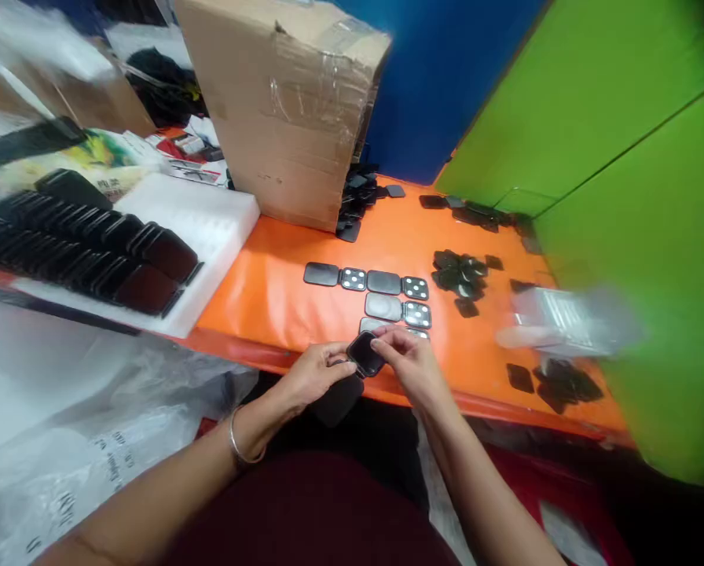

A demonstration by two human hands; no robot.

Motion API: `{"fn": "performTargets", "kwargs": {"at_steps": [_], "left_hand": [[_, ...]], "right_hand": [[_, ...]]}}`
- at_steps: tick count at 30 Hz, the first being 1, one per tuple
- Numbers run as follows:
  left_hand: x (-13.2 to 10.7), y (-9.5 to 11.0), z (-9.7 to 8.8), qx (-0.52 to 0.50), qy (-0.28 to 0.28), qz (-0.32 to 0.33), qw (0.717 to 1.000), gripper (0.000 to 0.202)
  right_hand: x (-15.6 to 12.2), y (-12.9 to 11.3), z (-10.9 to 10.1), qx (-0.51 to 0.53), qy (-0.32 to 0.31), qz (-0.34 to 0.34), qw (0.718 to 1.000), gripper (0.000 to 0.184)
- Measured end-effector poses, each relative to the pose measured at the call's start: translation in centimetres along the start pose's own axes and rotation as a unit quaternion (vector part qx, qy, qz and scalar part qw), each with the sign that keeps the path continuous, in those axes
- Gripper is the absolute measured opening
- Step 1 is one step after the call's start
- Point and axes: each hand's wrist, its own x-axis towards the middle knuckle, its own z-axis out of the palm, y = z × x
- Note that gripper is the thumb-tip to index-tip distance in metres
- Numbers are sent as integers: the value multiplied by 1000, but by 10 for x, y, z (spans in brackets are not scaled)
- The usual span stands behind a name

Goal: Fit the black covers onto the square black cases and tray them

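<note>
Piece in hand: a small black square piece (364, 354) with rounded corners and a glossy face, held just above the near edge of the orange table (269, 291).
Left hand: the left hand (313, 373) has thumb and fingers closed on the piece's left side; a bangle (237, 444) sits on the wrist.
Right hand: the right hand (411, 363) pinches the right and far edges, fingertips curled over the top.
Likely handling: it looks light, thin and stiff; the shiny face probably slips and smudges, and may scratch or crack if pressed hard.
Where to hold: best by opposite edges, keeping finger pads off the face.
Relative to hands: between them, touching both, just near of the rows of pieces (381, 295).
Below the left hand: a dark flat shape (337, 401); I cannot tell whether it is held.
Around: a white foam tray (210, 228) at far left, a cardboard box (287, 102) at far centre, and a loose heap of black parts (461, 273) right of the rows.
</note>
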Motion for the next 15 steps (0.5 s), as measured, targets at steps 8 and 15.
{"fn": "performTargets", "kwargs": {"at_steps": [8,15], "left_hand": [[3,-1,3,-5,16,-3,1000,42],[6,-2,7,30,93,35,995,40]], "right_hand": [[-3,2,-2,-56,32,-58,996,22],[-11,1,7,-206,120,-191,952,16]]}}
